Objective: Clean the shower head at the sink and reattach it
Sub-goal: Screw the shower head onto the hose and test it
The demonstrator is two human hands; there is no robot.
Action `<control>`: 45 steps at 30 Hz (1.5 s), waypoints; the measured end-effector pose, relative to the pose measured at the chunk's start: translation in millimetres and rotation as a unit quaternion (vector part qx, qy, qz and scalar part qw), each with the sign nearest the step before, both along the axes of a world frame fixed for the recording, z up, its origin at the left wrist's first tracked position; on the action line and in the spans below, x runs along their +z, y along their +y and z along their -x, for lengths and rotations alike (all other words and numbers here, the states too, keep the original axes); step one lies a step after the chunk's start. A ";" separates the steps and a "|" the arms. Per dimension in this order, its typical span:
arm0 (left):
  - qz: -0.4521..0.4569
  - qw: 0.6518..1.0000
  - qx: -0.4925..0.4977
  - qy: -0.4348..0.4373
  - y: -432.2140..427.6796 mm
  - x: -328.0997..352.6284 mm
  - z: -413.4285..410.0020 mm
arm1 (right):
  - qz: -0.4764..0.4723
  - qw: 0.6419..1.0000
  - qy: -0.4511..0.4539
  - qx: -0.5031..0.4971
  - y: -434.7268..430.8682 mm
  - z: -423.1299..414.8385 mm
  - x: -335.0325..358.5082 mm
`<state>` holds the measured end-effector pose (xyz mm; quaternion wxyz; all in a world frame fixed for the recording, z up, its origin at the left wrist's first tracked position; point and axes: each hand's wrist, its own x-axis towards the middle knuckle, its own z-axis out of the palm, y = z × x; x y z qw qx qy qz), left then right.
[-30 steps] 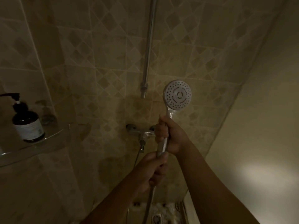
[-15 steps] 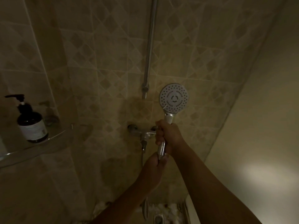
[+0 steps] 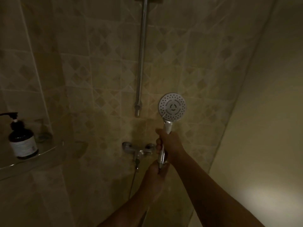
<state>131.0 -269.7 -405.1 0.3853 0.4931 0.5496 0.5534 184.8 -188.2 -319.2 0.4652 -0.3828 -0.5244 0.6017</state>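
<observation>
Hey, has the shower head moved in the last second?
Yes, slightly upward: the shower head now sits a little higher above the mixer tap on the wall than before.

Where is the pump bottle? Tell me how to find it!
Look at the tiled wall, then go left to the glass corner shelf. The bottle stands on it: dark, with a pale label and a black pump on top, unlike the shiny metal shower parts.

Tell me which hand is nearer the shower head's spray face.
Right. The right hand grips the handle just below the spray face; the left hand holds the handle's bottom end, farther down.
</observation>
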 end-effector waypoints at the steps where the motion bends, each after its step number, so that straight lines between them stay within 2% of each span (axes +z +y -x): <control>1: 0.000 1.000 -0.003 -0.019 4.4 6.1 -3.5 | 0.003 1.000 0.000 0.014 4.4 -5.4 5.9; 5: -0.017 0.999 0.029 -0.017 16.4 35.4 -5.5 | -0.036 0.998 -0.010 0.060 19.0 -23.8 32.9; 8: -0.031 0.999 0.024 0.001 23.2 59.7 -4.2 | -0.094 0.993 -0.041 0.049 25.7 -31.1 55.1; 14: -0.062 0.994 -0.014 -0.092 47.1 111.9 -3.3 | -0.180 0.974 -0.106 0.084 38.2 -37.3 89.1; 18: -0.081 0.987 -0.065 -0.122 62.6 144.2 7.9 | -0.208 0.965 -0.102 0.125 48.7 -37.9 112.3; 28: -0.126 0.973 -0.146 -0.127 128.4 244.4 45.5 | -0.349 0.916 -0.182 0.079 99.3 -14.6 234.1; 35: -0.258 0.962 -0.086 0.027 175.9 358.5 87.2 | -0.396 0.896 -0.202 0.002 138.1 23.9 358.0; 42: -0.273 0.950 -0.065 0.137 205.9 429.3 135.8 | -0.418 0.884 -0.202 -0.062 162.4 59.8 423.2; 45: -0.277 0.942 -0.041 0.184 222.5 449.8 149.5 | -0.404 0.890 -0.200 -0.077 171.4 63.7 440.5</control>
